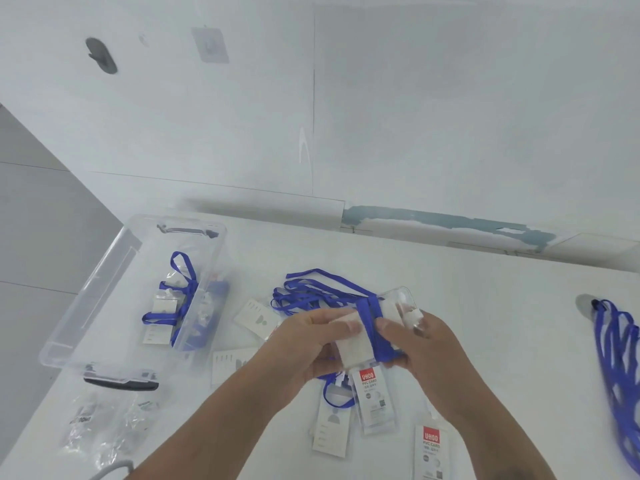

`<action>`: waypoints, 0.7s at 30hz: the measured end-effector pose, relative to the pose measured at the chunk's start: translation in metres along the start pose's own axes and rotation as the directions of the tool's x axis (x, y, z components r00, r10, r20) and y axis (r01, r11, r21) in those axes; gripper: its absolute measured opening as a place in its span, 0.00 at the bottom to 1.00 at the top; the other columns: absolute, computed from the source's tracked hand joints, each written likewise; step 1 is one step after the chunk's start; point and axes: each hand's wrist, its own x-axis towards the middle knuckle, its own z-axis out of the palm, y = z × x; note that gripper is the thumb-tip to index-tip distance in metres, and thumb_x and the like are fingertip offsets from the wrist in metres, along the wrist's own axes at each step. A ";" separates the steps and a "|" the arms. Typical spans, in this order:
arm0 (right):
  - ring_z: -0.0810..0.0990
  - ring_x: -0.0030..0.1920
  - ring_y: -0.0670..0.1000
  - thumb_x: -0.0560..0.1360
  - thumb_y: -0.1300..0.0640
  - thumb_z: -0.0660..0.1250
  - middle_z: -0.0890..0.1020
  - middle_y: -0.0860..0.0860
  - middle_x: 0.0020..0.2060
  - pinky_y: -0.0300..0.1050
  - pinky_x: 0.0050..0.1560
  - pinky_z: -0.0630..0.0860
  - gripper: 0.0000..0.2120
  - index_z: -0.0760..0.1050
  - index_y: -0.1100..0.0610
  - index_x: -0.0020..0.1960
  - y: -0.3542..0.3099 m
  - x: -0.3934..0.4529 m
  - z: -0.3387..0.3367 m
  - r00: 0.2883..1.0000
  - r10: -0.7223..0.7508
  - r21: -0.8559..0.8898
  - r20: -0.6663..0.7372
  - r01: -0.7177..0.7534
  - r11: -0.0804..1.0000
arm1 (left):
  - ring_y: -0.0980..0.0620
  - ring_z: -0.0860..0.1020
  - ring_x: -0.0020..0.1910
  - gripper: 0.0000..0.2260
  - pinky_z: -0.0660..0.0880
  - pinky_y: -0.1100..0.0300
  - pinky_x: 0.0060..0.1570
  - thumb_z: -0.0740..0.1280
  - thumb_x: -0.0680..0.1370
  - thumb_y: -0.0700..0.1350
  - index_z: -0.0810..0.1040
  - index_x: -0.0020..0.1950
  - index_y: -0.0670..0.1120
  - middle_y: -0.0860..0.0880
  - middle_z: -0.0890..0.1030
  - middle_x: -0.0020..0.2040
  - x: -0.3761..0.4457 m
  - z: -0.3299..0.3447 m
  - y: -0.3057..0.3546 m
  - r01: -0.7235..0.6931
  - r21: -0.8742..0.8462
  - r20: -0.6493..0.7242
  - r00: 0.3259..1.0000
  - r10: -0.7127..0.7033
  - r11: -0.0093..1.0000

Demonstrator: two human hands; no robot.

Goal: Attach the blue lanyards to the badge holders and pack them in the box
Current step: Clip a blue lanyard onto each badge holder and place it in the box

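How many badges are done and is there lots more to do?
At least one badge with its lanyard lies in the clear box; the exact count is unclear. The left hand and right hand hold a badge holder wrapped in blue lanyard. Still left: loose holders and spare lanyards on the table.

blue lanyard (367, 315) wrapped round badge holder (353, 344)
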 end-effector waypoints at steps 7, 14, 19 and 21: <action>0.85 0.41 0.49 0.75 0.54 0.71 0.86 0.51 0.41 0.43 0.41 0.80 0.07 0.79 0.57 0.49 -0.017 0.003 -0.006 0.984 0.059 -0.363 0.166 0.005 0.932 | 0.56 0.84 0.44 0.03 0.82 0.54 0.51 0.73 0.74 0.50 0.84 0.46 0.58 0.55 0.86 0.42 -0.007 -0.013 0.013 -0.225 0.561 -0.031 0.956 0.292 0.797; 0.86 0.44 0.54 0.73 0.57 0.73 0.86 0.52 0.43 0.47 0.42 0.83 0.07 0.79 0.53 0.50 -0.014 -0.003 0.027 0.998 -0.056 -0.090 0.043 0.060 0.994 | 0.54 0.81 0.36 0.03 0.83 0.55 0.47 0.71 0.77 0.43 0.84 0.48 0.49 0.50 0.85 0.37 -0.018 -0.037 0.015 -0.223 0.487 -0.118 0.941 0.316 0.845; 0.86 0.47 0.51 0.77 0.58 0.68 0.87 0.49 0.46 0.46 0.49 0.83 0.10 0.80 0.52 0.59 -0.004 -0.007 0.082 0.994 -0.048 0.099 -0.093 0.057 0.993 | 0.57 0.82 0.35 0.05 0.83 0.57 0.46 0.69 0.78 0.41 0.84 0.47 0.49 0.53 0.85 0.36 -0.033 -0.085 0.021 -0.281 0.384 -0.260 0.881 0.395 0.879; 0.86 0.48 0.50 0.78 0.58 0.67 0.87 0.49 0.47 0.43 0.46 0.83 0.10 0.80 0.51 0.58 -0.001 -0.011 0.110 0.993 -0.048 0.143 -0.105 0.063 0.988 | 0.58 0.81 0.35 0.04 0.83 0.57 0.46 0.69 0.78 0.41 0.84 0.48 0.48 0.55 0.85 0.34 -0.038 -0.106 0.025 -0.298 0.369 -0.287 0.864 0.413 0.880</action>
